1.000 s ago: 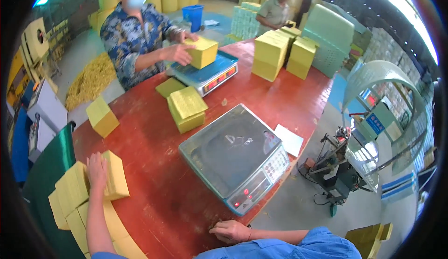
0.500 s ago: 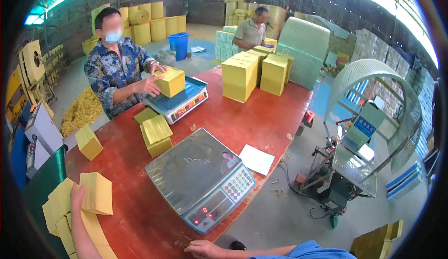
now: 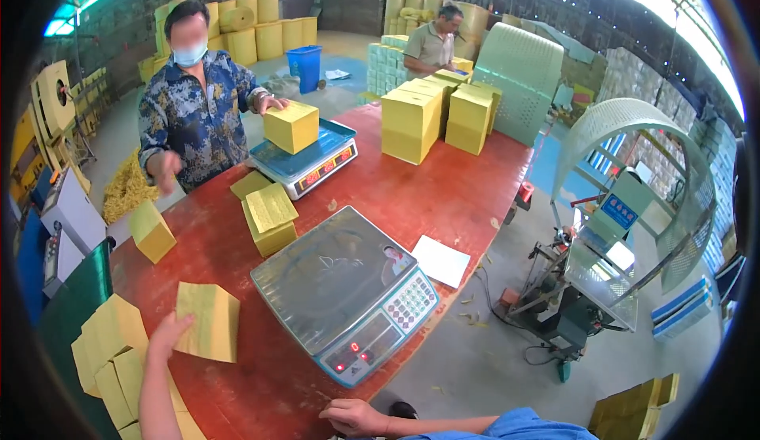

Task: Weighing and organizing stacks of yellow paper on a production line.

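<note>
My left hand [image 3: 169, 334] grips the left edge of a stack of yellow paper [image 3: 209, 321], its fingers on the near side of the stack. This stack is tilted over the red table [image 3: 261, 373], between the pile of yellow paper stacks [image 3: 113, 327] at the lower left and a digital scale [image 3: 336, 270]. The scale's dark flat plate carries nothing. My right hand [image 3: 354, 417] rests at the table's near edge, below the scale, with curled fingers and nothing visible in them.
Across the table, a masked person [image 3: 202, 107] touches a yellow paper block [image 3: 291, 127] on a second scale [image 3: 307, 163]. More blocks [image 3: 412, 123] stand at the far end, near another person [image 3: 434, 44]. A white sheet [image 3: 441, 261] lies right of my scale; a machine [image 3: 594, 258] stands beyond.
My left hand has drawn the paper stack rightward, away from the pile, toward the scale. The masked person's one hand has left the block and swung down. My right hand has barely moved.
</note>
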The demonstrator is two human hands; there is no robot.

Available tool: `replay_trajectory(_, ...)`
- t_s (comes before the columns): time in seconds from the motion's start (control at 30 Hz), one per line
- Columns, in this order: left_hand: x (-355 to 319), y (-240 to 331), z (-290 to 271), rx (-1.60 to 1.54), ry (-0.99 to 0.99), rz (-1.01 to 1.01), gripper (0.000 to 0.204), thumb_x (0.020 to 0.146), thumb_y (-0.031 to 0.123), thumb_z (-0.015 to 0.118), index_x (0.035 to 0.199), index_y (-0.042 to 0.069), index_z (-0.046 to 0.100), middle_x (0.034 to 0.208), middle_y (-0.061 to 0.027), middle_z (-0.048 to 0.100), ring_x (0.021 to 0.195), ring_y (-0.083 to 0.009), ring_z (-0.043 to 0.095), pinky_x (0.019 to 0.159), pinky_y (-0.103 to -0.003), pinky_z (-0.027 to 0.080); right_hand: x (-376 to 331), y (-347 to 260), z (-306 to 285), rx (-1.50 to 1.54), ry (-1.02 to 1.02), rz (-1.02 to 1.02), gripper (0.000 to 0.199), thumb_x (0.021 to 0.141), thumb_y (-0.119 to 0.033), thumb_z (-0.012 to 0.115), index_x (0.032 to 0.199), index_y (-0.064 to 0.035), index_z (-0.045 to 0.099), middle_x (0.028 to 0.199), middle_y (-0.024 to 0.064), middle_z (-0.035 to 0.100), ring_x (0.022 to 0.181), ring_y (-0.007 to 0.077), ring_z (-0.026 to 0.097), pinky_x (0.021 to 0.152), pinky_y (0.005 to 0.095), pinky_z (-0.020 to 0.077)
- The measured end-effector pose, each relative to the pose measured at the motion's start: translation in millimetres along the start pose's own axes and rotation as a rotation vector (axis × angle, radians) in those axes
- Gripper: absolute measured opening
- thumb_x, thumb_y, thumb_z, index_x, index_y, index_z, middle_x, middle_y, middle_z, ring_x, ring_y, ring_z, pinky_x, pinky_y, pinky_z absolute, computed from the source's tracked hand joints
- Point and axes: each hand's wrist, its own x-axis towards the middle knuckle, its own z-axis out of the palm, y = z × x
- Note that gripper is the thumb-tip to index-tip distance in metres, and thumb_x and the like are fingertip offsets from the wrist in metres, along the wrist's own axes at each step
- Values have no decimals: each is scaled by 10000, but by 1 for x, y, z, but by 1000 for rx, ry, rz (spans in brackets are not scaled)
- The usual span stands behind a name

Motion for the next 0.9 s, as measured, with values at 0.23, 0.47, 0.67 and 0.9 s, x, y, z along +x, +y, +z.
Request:
replay_trajectory(0.23, -91, -10, 76, -77, 214, -43, 459, 914, 283, 649, 1267, 10, 539, 1189, -99, 625, 1055, -177, 594, 928, -342, 462, 0, 2, -1, 19, 55, -21, 156, 788, -6, 601, 934, -57, 622, 765, 131, 551, 668, 329, 575, 566, 412, 471)
replay_trajectory(0.47, -67, 55, 94, 639, 639, 536, 583, 847, 218, 676, 1343, 1, 460, 1296, -170, 580, 1248, -337, 499, 1051, -433, 387, 1, -3, -12, 18, 57, -13, 156, 787, -5, 607, 935, -56, 623, 777, 137, 556, 693, 340, 583, 582, 413, 474)
replay_trajectory(0.67, -32, 40, 115, 856, 321, 445, 301, 933, 302, 556, 857, 19, 625, 984, -188, 639, 998, -391, 558, 896, -485, 445, -7, 1, -10, 45, -28, -11, 197, 753, -7, 600, 941, -60, 627, 807, 143, 576, 744, 344, 603, 642, 413, 506)
replay_trajectory(0.9, -119, 3, 146, 915, 522, 353, 359, 968, 340, 484, 850, 26, 612, 919, -187, 627, 909, -393, 561, 817, -494, 454, -38, 20, -9, 372, -217, 131, 173, 883, -57, 606, 1050, -22, 626, 946, 114, 644, 895, 233, 647, 791, 345, 523)
